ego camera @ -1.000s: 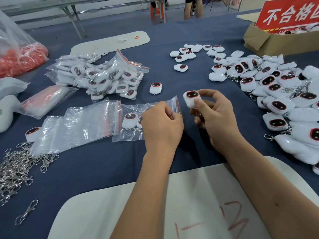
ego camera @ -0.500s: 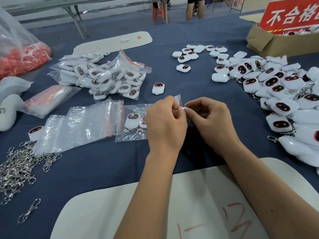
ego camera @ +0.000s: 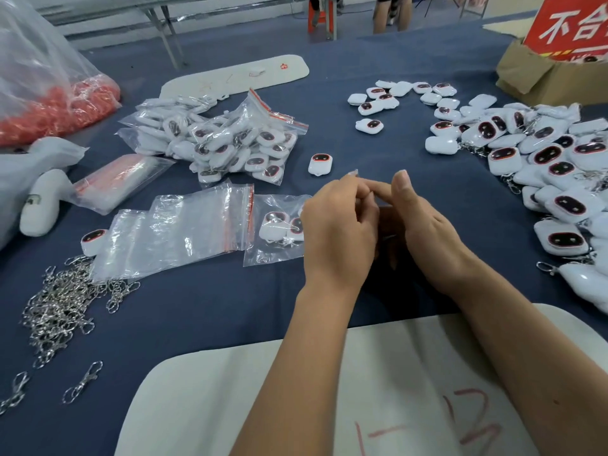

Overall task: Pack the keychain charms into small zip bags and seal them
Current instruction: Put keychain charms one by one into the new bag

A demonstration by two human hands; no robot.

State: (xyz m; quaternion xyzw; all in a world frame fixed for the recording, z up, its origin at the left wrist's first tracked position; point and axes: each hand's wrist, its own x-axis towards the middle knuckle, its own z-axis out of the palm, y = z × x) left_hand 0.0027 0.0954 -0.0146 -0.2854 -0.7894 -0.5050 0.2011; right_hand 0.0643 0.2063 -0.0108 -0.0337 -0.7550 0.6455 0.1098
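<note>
A small clear zip bag lies on the blue cloth, holding white charms with dark red-rimmed faces. My left hand pinches the bag's mouth, covering its right end. My right hand meets it fingertip to fingertip at the mouth, thumb raised; whether it still holds a charm is hidden. A stack of empty zip bags lies just left. Loose white charms are heaped at the right, and one single charm lies just beyond my hands.
A pile of packed bags sits at centre left, metal clasps at the lower left, a big bag of red parts far left. A cardboard box with a red sign stands at the back right. A white board lies nearest me.
One second ago my right hand held a white charm up beside the bag. It then brought the charm to the bag's mouth, and the charm is now out of sight behind my fingers.
</note>
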